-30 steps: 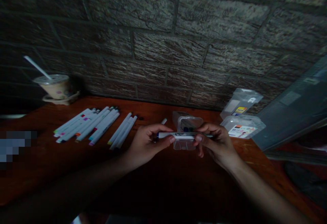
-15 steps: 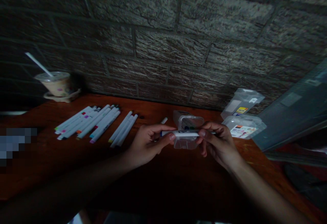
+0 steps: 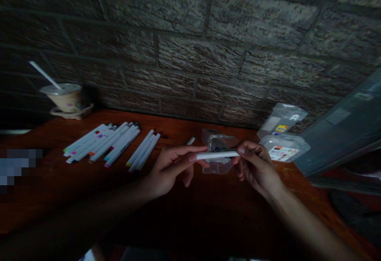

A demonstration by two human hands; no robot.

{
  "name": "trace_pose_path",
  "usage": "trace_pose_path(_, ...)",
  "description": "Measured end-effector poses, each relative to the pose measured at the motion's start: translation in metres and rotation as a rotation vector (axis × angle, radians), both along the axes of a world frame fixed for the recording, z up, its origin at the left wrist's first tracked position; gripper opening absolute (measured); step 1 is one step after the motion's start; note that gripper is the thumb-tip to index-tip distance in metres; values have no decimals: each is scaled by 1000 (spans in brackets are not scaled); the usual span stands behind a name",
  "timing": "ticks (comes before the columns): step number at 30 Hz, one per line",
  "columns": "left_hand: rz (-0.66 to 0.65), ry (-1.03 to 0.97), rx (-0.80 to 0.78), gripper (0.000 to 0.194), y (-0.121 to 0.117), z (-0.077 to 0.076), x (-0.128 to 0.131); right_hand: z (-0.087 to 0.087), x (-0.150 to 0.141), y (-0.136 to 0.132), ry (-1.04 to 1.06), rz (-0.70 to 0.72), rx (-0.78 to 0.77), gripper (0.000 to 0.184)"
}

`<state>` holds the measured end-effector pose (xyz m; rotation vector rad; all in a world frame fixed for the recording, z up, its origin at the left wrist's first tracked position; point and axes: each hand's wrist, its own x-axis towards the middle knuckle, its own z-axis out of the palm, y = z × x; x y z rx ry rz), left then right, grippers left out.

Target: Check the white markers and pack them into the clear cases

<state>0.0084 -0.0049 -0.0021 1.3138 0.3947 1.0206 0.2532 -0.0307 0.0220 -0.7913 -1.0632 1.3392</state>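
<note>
Between my two hands a white marker (image 3: 218, 155) lies level, just in front of a clear plastic case (image 3: 218, 168). My left hand (image 3: 171, 167) pinches its left end between thumb and fingers, the lower fingers hanging loose. At the other end, my right hand (image 3: 256, 162) grips it with thumb and fingertips; that tip is hidden by the fingers. Behind the marker, the case holds some dark-ended pieces that I cannot make out well. Just beyond my left hand, a short white marker end (image 3: 191, 141) shows on the table.
Several white markers with coloured ends (image 3: 102, 142) lie in a group at the left, and three more markers (image 3: 144, 150) beside them. A drink cup with a straw (image 3: 67, 98) stands at the back left. Clear labelled containers (image 3: 284, 148) sit at the right, by a brick wall (image 3: 190, 66).
The marker has been turned in my fingers: its dark print and blue left end no longer show. My left hand's lower fingers have loosened and dropped. The rest is unchanged.
</note>
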Motion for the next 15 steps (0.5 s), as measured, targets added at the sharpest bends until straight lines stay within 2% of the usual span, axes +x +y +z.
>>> trace_pose_path(7,-36,-91,-30,36,3,-3,1,-1,1,1,9,-5,5,19)
trace_pose_path(12,-34,-100,-43,37,2,-2,0,-1,1,0,20,9,15,22)
trace_pose_path(15,-6,-82,-30,38,2,-1,0,0,1,0,30,33,5,17)
